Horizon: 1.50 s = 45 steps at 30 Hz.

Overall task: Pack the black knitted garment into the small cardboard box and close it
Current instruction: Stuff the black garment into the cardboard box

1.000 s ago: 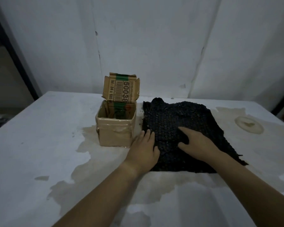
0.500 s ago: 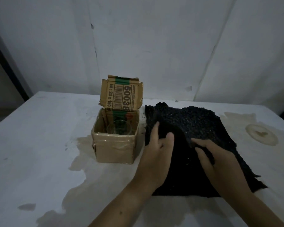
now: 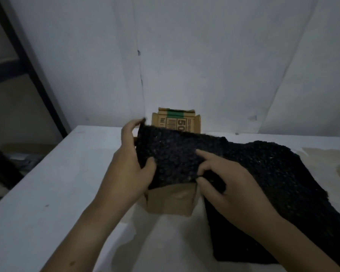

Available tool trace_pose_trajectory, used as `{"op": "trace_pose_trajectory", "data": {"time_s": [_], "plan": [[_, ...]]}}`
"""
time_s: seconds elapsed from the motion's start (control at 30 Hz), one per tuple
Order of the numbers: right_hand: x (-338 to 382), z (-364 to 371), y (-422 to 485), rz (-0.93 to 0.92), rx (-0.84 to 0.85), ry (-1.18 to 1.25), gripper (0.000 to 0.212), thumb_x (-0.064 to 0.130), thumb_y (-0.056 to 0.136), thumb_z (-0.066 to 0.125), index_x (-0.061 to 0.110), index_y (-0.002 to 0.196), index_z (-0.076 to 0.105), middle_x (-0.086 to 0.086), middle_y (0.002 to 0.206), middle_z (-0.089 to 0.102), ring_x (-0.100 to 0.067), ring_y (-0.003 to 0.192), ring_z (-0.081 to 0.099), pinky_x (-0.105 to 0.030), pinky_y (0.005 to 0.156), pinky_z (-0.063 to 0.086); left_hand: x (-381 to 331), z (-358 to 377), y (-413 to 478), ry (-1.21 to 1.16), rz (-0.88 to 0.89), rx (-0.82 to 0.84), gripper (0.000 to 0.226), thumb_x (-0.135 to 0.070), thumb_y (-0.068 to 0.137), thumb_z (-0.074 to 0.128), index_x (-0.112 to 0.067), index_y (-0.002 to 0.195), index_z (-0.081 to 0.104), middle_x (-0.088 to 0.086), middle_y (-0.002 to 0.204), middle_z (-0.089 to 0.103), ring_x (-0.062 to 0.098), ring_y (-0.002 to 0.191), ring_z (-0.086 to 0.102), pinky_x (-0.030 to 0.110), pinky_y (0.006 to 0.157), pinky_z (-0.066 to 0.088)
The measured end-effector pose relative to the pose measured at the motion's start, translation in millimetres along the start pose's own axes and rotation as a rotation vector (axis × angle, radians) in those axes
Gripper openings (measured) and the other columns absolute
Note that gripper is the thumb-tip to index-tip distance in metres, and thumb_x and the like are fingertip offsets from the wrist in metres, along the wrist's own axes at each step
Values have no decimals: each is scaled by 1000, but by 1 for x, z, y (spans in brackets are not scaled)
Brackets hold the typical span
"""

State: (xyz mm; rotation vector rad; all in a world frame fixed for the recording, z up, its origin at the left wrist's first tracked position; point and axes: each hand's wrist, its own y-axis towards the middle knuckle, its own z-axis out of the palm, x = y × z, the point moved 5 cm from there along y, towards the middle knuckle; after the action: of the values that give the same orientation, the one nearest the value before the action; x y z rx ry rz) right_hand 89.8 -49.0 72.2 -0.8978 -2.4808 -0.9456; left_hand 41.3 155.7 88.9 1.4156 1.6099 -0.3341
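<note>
Dim, bare workroom, stained white table (image 3: 37,193), plain white wall panels (image 3: 204,55), dark upright frame (image 3: 32,61) alongside

The black knitted garment (image 3: 175,154) is held over the small cardboard box (image 3: 171,201) by both grips. Its left edge is pinched by the left grip (image 3: 130,167), with the thumb laid on the near face and the fingers set behind the cloth. A fold nearer the middle is gripped by the right grip (image 3: 230,185), whose fingers are curled into the knit. The mouth of the box is hidden by the raised cloth, and the rest of the garment is draped to the right onto the white table (image 3: 47,183). The printed rear flap (image 3: 177,121) is seen upright behind the cloth. A brownish stain (image 3: 322,160) is seen on the table at the far right.
</note>
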Motion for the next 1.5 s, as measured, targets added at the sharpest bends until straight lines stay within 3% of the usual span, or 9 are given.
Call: {"op": "trace_pose_trajectory", "data": {"time_s": [0.17,0.3,0.43,0.6,0.9,1.1,1.23,1.37,1.5], "plan": [[4,11,31,99,196,-95,31,41,99,43,23,91,66,7,107,70,-7,125,52,-28,95,45,17,4,9,284,49,131,59,-14,88,59,-38,139,42,-9,130,50,12,111,56,31,91,51],[-5,12,43,262,449,-433,54,56,90,53,40,140,42,6,145,47,-23,146,20,-41,117,15,27,15,25,651,10,297,49,-37,86,63,-31,135,54,0,143,36,24,127,41,37,98,45],[-5,22,59,333,616,-470,68,57,87,53,38,149,31,0,146,45,-29,144,23,-41,116,14,31,27,38,790,-113,552,57,-44,87,58,-34,143,48,3,150,28,26,138,25,39,105,34],[0,44,73,353,782,-551,41,46,89,49,25,124,44,-2,110,55,-29,120,47,-44,107,25,34,54,48,943,-227,783,56,-31,94,45,-21,149,39,12,141,35,31,132,31,39,104,33],[-15,60,72,529,878,-497,62,59,85,47,26,137,44,-10,142,44,-34,133,35,-46,110,20,11,24,47,673,-124,697,56,-40,87,58,-33,142,48,3,152,27,27,139,25,42,107,33],[3,38,76,203,443,-394,44,58,87,53,30,122,56,6,109,65,-16,100,59,-35,91,48,13,24,48,688,-224,863,48,-42,77,69,-32,123,62,-1,124,57,16,103,57,35,90,52],[8,5,58,76,319,-358,23,51,86,57,32,98,61,15,91,64,-6,87,55,-25,76,48,18,40,53,879,-209,939,40,-34,88,63,-18,125,63,3,117,63,18,92,57,28,74,47],[3,22,39,11,532,-435,34,63,80,47,34,86,65,16,87,62,-12,103,51,-34,102,40,22,51,57,976,-211,1014,40,-33,92,59,-16,128,62,6,126,59,22,99,54,31,80,46],[0,34,36,62,707,-523,29,53,84,51,33,64,47,14,94,51,-23,136,31,-49,121,6,27,49,58,931,-234,1009,44,-38,89,63,-17,128,63,4,127,59,22,101,56,32,84,48]]}}
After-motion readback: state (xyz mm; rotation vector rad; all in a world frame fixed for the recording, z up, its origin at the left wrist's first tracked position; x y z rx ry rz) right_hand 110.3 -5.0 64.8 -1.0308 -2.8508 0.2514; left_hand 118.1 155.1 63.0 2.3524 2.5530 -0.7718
